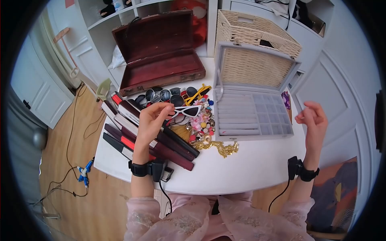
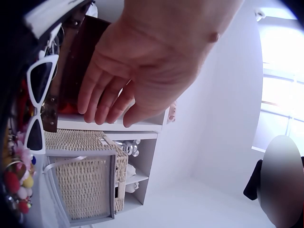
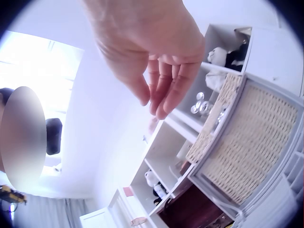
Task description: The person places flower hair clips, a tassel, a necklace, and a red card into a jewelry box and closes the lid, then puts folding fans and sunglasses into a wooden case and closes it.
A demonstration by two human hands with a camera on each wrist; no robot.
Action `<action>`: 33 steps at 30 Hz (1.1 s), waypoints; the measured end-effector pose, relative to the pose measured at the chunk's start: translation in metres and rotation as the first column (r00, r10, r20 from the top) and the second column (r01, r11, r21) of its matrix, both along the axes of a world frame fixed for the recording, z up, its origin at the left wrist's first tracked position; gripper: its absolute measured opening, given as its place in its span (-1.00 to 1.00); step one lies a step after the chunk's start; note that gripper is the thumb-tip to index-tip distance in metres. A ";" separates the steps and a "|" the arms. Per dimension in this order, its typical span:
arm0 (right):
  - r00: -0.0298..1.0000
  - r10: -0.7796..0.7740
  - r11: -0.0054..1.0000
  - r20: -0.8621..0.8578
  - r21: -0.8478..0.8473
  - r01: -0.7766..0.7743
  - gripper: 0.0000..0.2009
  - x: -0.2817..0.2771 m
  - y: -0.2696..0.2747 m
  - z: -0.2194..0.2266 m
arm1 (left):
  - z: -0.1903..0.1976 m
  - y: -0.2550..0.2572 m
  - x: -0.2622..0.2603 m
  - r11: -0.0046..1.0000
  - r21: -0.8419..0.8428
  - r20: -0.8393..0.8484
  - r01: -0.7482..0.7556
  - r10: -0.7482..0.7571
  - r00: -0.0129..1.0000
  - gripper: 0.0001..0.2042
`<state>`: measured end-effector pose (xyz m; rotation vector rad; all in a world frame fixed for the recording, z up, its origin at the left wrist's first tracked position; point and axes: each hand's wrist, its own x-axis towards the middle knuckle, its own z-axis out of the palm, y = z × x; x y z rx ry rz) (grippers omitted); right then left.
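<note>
My left hand (image 1: 155,118) hovers over the left side of the white table, fingers loosely bent and holding nothing. White cat-eye sunglasses (image 1: 189,111) with dark lenses lie just beyond its fingertips in the head view; in the left wrist view the sunglasses (image 2: 37,104) sit apart from the fingers. Raised at the right, beside the grey jewelry box (image 1: 251,138), is my right hand (image 1: 313,120), loosely curled around nothing. That box stands with its lid up, showing ring rolls on the left and small square compartments on the right.
An open dark red suitcase (image 1: 161,72) stands at the back left. Several sunglasses (image 1: 165,95), colorful beads and hair ties (image 1: 203,120) and a gold chain (image 1: 223,148) lie mid-table. Long dark cases (image 1: 171,150) fill the left edge. A wicker basket (image 1: 257,32) sits behind.
</note>
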<state>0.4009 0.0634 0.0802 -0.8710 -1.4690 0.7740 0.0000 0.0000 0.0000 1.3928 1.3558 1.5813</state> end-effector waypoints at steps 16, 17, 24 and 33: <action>0.774 0.388 0.903 0.501 -0.037 -0.429 -0.90 -0.164 0.055 -0.042 | -0.014 0.006 -0.011 0.996 -0.014 -0.002 -0.093 0.093 0.996 -0.79; 0.742 0.414 0.884 0.527 -0.040 -0.465 -0.91 -0.170 0.057 -0.047 | -0.015 0.007 -0.011 0.994 -0.016 -0.006 -0.104 0.104 0.995 -0.79; 0.643 0.401 0.872 0.653 -0.055 -0.487 -0.90 -0.198 0.074 -0.075 | -0.012 0.004 -0.012 0.986 0.010 -0.016 -0.168 0.168 0.986 -0.80; 0.586 0.308 0.896 0.750 -0.023 -0.443 -0.87 -0.210 0.089 -0.102 | -0.013 0.004 -0.021 0.971 0.039 -0.003 -0.237 0.237 0.972 -0.80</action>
